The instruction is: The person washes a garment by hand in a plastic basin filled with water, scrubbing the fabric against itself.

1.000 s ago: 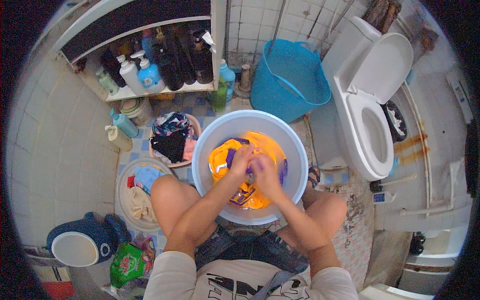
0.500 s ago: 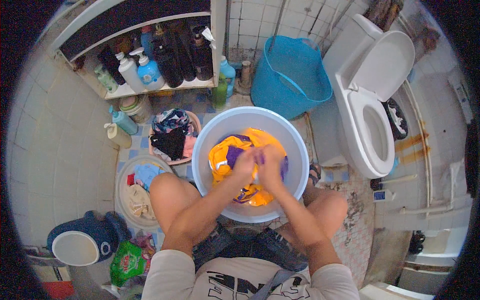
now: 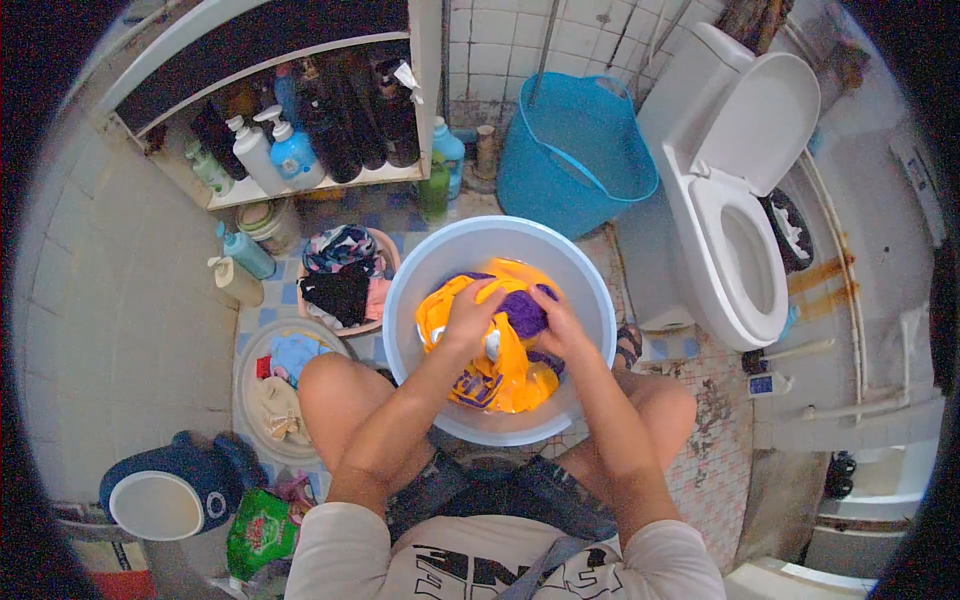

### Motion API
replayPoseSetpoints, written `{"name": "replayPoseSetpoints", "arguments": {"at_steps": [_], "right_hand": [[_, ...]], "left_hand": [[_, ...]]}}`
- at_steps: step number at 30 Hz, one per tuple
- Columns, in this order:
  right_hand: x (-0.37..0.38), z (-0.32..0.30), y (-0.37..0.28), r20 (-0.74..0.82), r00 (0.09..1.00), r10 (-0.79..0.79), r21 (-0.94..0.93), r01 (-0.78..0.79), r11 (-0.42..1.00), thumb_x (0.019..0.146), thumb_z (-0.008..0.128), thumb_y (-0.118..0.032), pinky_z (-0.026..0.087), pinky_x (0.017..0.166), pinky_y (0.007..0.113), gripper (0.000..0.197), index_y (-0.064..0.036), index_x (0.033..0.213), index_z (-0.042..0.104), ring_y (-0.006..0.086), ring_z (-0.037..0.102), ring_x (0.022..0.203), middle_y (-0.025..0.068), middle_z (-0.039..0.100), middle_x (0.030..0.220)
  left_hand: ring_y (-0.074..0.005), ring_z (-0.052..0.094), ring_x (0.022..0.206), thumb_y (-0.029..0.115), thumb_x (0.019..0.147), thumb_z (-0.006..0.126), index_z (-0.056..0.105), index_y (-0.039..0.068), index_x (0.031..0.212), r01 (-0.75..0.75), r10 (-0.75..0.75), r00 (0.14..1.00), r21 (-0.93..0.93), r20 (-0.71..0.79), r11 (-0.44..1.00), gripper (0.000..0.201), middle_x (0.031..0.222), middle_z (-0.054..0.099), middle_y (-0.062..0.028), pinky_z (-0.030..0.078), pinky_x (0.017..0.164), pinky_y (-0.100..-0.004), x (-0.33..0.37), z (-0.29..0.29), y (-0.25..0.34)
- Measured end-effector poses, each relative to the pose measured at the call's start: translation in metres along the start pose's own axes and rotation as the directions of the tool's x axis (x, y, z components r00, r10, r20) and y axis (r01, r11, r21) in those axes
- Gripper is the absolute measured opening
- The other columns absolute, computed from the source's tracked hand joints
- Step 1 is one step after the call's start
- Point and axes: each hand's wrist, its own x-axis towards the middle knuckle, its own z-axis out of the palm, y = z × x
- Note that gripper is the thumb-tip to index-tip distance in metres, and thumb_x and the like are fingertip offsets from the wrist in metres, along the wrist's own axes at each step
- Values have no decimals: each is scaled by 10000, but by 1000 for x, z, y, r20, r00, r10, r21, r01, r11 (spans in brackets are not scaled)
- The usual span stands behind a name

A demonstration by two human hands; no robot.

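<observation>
A wet yellow-and-purple garment (image 3: 510,375) lies bunched in a large pale blue basin (image 3: 402,310) between my knees. My left hand (image 3: 473,318) grips a yellow part of the cloth, its fingers curled over the top. Opposite it, my right hand (image 3: 562,322) grasps the edge of a purple section. Between the two hands the purple cloth is spread and faces up. Lower folds of the garment rest in water at the basin's bottom.
To the left stand a pink basin (image 3: 388,262) and a clear tub (image 3: 250,400), both with clothes. A blue bucket (image 3: 545,185) sits behind the basin, with a toilet (image 3: 735,250) at right. Bottles (image 3: 292,155) line a cabinet shelf; a green bag (image 3: 258,535) lies near left.
My hands were close together over the cloth and have moved apart. The purple part between them is now spread out and more visible.
</observation>
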Motion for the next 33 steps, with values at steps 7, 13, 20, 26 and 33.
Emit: {"name": "replayPoseSetpoints", "arguments": {"at_steps": [7, 13, 20, 26, 33], "right_hand": [[-32, 50, 40, 409, 639, -652, -853, 521, -25, 835, 539, -175, 334, 946, 340, 342, -10, 1127, 472, 267, 456, 1110, 158, 489, 1178], [-4, 21, 14, 79, 761, -644, -794, 439, 420, 896, 427, -168, 289, 993, 355, 363, 9, 1213, 435, 264, 414, 1173, 160, 447, 1258], [-36, 42, 60, 325, 719, -615, -878, 471, 86, 918, 383, -172, 240, 1024, 320, 374, 8, 1244, 417, 231, 346, 1235, 147, 378, 1328], [-9, 33, 17, -72, 896, -438, -743, 245, 623, 931, 365, -196, 252, 1014, 319, 362, -1, 1226, 446, 207, 344, 1228, 113, 398, 1321], [-20, 39, 46, 280, 675, -683, -905, 422, 46, 920, 368, -180, 346, 946, 328, 361, -14, 1233, 438, 261, 460, 1137, 163, 470, 1241]], "left_hand": [[-175, 523, 935, 111, 894, 393, 498, -5, 1103, 114, -125, 992, -384, -5, 916, 261, 1031, 543, -96, 419, 830, -266, -2, 13, -9], [-139, 513, 882, 127, 900, 399, 517, -31, 1031, -122, 125, 992, -129, 10, 984, 237, 958, 562, -84, 425, 778, -271, -26, 38, -37], [-151, 539, 846, 131, 891, 392, 537, -11, 1000, -46, 45, 999, -40, -10, 998, 230, 914, 579, -99, 452, 754, -301, -3, 7, -2], [-168, 518, 951, 208, 928, 358, 507, -27, 1098, -87, 87, 992, -5, 89, 996, 326, 1049, 559, -85, 411, 834, -295, -17, 23, -28], [-142, 514, 885, 159, 907, 382, 538, -4, 963, -129, 128, 991, 14, 48, 992, 233, 940, 562, -64, 422, 753, -276, -25, 15, -15]]}}
